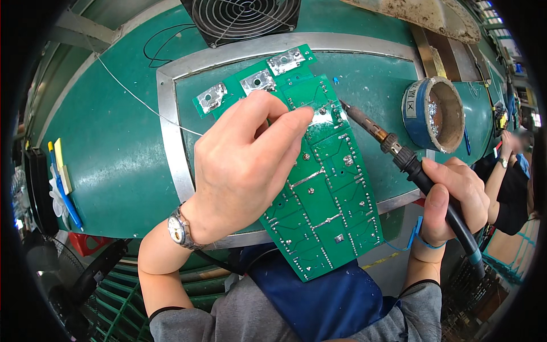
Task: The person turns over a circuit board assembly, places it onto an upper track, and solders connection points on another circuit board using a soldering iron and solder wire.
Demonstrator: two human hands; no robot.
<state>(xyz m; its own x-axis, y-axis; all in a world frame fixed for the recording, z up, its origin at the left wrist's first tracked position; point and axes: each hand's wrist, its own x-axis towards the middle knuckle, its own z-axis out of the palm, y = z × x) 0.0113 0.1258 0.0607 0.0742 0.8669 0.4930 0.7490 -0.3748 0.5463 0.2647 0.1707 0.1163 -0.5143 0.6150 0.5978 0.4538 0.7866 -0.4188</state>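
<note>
A green circuit board (319,199) lies solder side up, slanting across the metal-framed bench, its near end over my lap. My left hand (245,154) is closed in a pinch above the board's upper half. A thin solder wire (145,105) runs from the upper left into that hand; its tip is hidden behind my fingers. In my right hand (456,196) is a soldering iron (404,159), gripped by its black handle. The iron's tip points up and left, close to the board's right edge; I cannot tell whether it touches. Silvery solder patches (256,82) show at the far end.
A black fan (246,17) stands at the back. Right of the board sits a round blue-sided tub (419,114) with solder bits inside. A blue pen (67,199) lies far left. A blue wrist strap (419,233) with a cord circles my right wrist. Another person (507,182) is at far right.
</note>
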